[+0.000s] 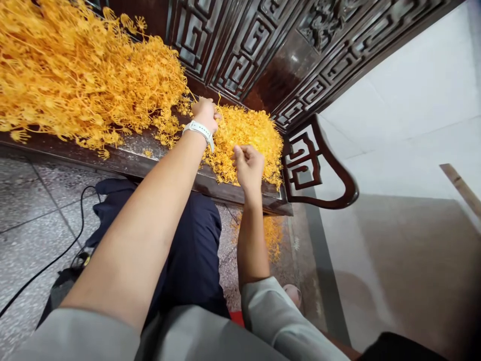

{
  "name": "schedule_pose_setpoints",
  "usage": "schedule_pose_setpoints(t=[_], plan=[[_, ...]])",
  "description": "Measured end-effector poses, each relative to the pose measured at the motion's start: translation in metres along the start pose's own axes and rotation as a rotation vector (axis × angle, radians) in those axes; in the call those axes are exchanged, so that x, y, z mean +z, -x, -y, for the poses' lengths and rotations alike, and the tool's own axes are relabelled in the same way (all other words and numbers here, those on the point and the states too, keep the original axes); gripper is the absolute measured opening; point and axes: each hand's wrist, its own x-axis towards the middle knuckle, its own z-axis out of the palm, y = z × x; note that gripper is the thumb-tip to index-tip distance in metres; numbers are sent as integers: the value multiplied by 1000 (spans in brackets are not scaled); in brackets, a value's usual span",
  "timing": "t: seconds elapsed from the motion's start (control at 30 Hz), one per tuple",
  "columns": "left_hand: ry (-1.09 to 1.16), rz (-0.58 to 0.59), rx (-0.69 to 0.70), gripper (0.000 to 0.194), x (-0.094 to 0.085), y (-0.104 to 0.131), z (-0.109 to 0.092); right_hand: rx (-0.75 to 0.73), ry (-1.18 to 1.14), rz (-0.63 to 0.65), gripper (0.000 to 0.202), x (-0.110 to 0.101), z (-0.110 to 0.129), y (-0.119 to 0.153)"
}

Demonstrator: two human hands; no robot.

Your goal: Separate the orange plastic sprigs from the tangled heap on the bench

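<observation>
A large heap of yellow-orange plastic flower pieces [86,75] with thin stems covers the left part of a dark wooden bench. A smaller pile of the same pieces [251,133] lies at the bench's right end. My left hand [205,111], a white watch [199,131] on its wrist, is between the two piles with its fingers curled. Thin yellow stems show beside it, apparently in its grip; the fingertips are partly hidden. At the front of the smaller pile, my right hand [250,164] is closed, thumb pressed to the index finger. Whatever is in that pinch cannot be made out.
The dark bench [131,150] has a carved lattice back [248,45] and a curved armrest [338,185] at the right. More yellow pieces [272,235] lie on the floor below. A black cable [62,255] runs across the speckled tiles at left.
</observation>
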Motion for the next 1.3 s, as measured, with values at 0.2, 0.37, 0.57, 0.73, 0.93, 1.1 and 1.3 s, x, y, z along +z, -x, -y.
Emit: schedule_pose_setpoints(t=[0.2,0.37,0.57,0.73,0.93,1.1,1.3], plan=[[-91,-135,145,35,7,5,-39,-400,128,-281,17,-21,57,77],[-161,-61,152,34,15,21,-54,-434,125,-376,35,-67,50,55],[-175,87,-61,31,16,47,-24,117,220,-255,86,-55,-10,-16],[-151,157,-136,23,12,51,-13,392,-456,14,78,6,-7,-19],[-218,103,-154,21,9,56,-7,462,-1184,-160,36,31,5,-57],[-137,8,-50,23,13,45,-6,457,-1116,-366,50,38,11,-60],[-39,-59,79,33,13,13,-43,-15,-663,-81,58,15,39,52]])
